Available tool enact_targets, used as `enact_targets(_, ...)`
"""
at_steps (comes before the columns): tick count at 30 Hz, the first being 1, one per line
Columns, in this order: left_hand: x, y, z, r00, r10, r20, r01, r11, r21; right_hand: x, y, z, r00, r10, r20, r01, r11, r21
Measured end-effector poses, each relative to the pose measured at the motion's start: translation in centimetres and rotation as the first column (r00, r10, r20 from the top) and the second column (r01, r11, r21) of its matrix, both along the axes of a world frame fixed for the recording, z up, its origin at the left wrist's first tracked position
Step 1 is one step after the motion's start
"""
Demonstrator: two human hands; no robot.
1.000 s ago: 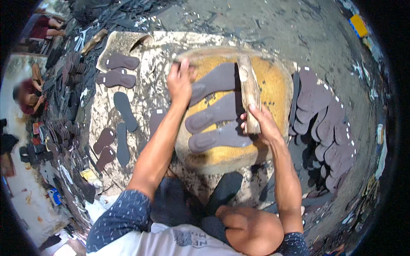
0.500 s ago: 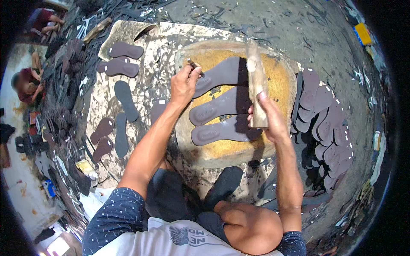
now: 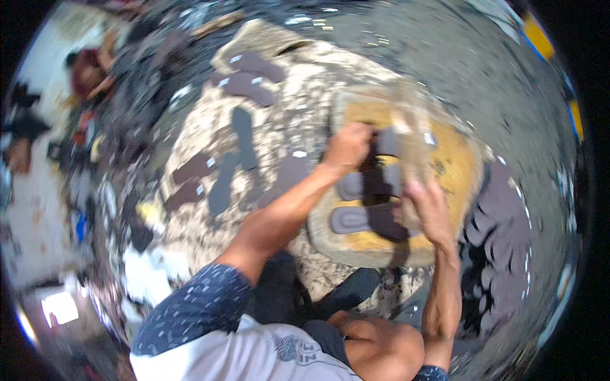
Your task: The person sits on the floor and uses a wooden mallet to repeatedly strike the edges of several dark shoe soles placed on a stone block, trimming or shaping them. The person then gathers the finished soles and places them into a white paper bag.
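On a wooden block (image 3: 460,165) lie three grey-brown sandal soles with rounded, stamped heels: a near one (image 3: 349,220), a middle one (image 3: 349,186) and a far one (image 3: 387,142). My left hand (image 3: 349,151), fingers closed, is over the far sole's left part; the short rod-shaped tool it gripped a moment before is lost in blur. My right hand (image 3: 429,206) is wrapped around the lower end of a thick wooden club (image 3: 413,140), which points away from me above the soles' right ends. Dark shadow from the arms and club falls across the soles.
Brown soles (image 3: 499,209) are heaped right of the block. On the pale stained sheet (image 3: 305,82) to the left lie pairs of brown soles (image 3: 248,87) and dark soles (image 3: 243,136). Another person (image 3: 89,73) sits at the far left. My knee (image 3: 381,336) is close in front.
The view has swung, so the block and sheet appear farther right and lower. My left hand has come nearer the club. Both hands and the club are now smeared by motion.
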State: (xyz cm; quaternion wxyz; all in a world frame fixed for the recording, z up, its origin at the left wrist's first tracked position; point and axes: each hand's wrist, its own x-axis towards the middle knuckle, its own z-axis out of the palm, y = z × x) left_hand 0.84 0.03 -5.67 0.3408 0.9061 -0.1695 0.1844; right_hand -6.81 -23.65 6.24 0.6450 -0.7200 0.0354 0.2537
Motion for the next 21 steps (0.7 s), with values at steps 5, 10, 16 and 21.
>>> enact_targets(5, 0.2, -2.3, 2.7, 0.998, -0.034, -0.049, 0.028, 0.994, -0.107, -0.8, -1.5, -4.7, 0.951, -0.180, -0.249, 0.208, 0.974, 0.087)
enact_targets(10, -0.6, -1.5, 2.9, 0.993, 0.065, -0.102, -0.074, 0.994, -0.081, -1.4, 0.6, -7.5, 0.968, -0.196, -0.154, 0.218, 0.965, 0.145)
enact_targets(16, 0.4, -0.1, 6.5, 0.799, 0.127, -0.588, -0.538, 0.586, -0.605, -1.0, -0.7, -8.0, 0.969, -0.157, -0.191, 0.190, 0.967, 0.170)
enact_targets(21, -8.0, -5.1, 5.5, 0.810, -0.200, -0.551, -0.282, 0.691, -0.665, -2.7, 1.8, -5.2, 0.921, -0.368, -0.123, 0.386, 0.833, 0.397)
